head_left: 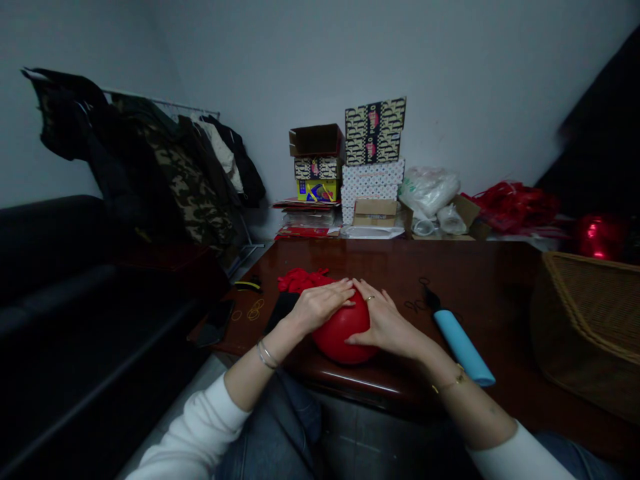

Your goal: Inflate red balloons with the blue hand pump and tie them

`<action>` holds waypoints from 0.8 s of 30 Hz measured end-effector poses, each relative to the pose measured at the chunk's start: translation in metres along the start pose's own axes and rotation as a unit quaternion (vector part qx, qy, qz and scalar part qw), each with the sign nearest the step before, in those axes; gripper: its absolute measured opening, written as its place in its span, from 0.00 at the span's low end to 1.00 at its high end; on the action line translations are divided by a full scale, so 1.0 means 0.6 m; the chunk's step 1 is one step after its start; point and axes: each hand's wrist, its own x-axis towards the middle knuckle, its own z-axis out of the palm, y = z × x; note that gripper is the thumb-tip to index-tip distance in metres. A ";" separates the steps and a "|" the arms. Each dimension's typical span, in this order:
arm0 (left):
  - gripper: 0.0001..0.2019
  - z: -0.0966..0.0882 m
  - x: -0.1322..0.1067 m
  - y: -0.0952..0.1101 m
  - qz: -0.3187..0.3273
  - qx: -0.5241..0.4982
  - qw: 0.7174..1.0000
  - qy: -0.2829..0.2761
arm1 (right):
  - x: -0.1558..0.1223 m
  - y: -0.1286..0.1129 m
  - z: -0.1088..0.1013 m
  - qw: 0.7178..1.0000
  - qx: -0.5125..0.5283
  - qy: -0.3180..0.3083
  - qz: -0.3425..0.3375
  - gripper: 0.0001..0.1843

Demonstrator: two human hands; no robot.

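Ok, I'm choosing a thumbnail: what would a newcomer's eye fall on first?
The red balloon at the table's near edge, with the left hand and right hand laid over it. Next, the bright blue tube lying to its right, then the patterned boxes stacked beyond, near the wall.

On the table, the pump is set between the balloon (left) and the basket; boxes are stacked behind.
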 end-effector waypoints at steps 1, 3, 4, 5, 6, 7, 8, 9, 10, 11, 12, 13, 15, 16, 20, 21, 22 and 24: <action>0.14 0.000 -0.003 -0.002 -0.008 0.002 1.000 0.003 | 0.001 0.002 0.001 1.000 0.015 0.007 0.000 0.64; 0.13 0.001 -0.007 -0.003 -0.048 0.029 0.998 0.021 | 0.001 0.005 0.007 0.998 0.037 0.048 0.002 0.59; 0.12 0.001 -0.008 -0.003 -0.078 0.053 0.995 0.035 | 0.000 0.005 0.013 0.996 0.045 0.078 0.003 0.54; 0.12 0.002 -0.009 -0.003 -0.107 0.079 0.990 0.050 | -0.002 0.004 0.019 0.993 0.050 0.110 0.004 0.48; 0.11 0.003 -0.008 -0.002 -0.134 0.101 0.984 0.062 | -0.004 0.001 0.026 0.989 0.051 0.139 0.002 0.42; 0.11 0.005 -0.007 -0.001 -0.156 0.119 0.978 0.071 | -0.006 -0.004 0.033 0.986 0.048 0.158 -0.002 0.38; 0.11 0.006 -0.006 0.001 -0.175 0.131 0.973 0.076 | -0.008 -0.010 0.041 0.985 0.041 0.167 -0.009 0.36; 0.11 0.009 -0.005 0.003 -0.190 0.139 0.969 0.076 | -0.010 -0.018 0.048 0.986 0.030 0.166 -0.017 0.36; 0.11 0.011 -0.004 0.007 -0.201 0.145 0.966 0.073 | -0.011 -0.026 0.055 0.987 0.018 0.160 -0.019 0.38; 0.11 0.014 -0.004 0.010 -0.209 0.150 0.964 0.070 | -0.010 -0.033 0.061 0.988 0.002 0.154 -0.014 0.41; 0.11 0.017 -0.004 0.014 -0.214 0.156 0.962 0.068 | -0.009 -0.040 0.067 0.989 -0.014 0.151 -0.001 0.44; 0.11 0.019 -0.005 0.018 -0.217 0.161 0.961 0.066 | -0.007 -0.046 0.072 0.988 -0.029 0.150 0.015 0.49; 0.11 0.021 -0.007 0.025 -0.218 0.161 0.961 0.060 | -0.001 -0.052 0.078 0.986 -0.050 0.151 0.052 0.59; 0.11 0.020 -0.009 0.026 -0.215 0.156 0.963 0.056 | 0.002 -0.052 0.080 0.985 -0.054 0.150 0.065 0.61; 0.11 0.006 -0.010 0.018 -0.172 0.109 0.978 0.039 | 0.014 -0.039 0.072 0.988 -0.050 0.137 0.050 0.58; 0.11 0.001 -0.008 0.013 -0.155 0.091 0.983 0.036 | 0.016 -0.035 0.068 0.989 -0.048 0.134 0.035 0.58; 0.12 -0.004 -0.006 0.007 -0.136 0.071 0.988 0.033 | 0.019 -0.031 0.062 0.990 -0.048 0.131 0.021 0.58; 0.13 -0.011 0.000 -0.006 -0.094 0.035 0.995 0.027 | 0.024 -0.023 0.051 0.991 -0.045 0.129 -0.001 0.58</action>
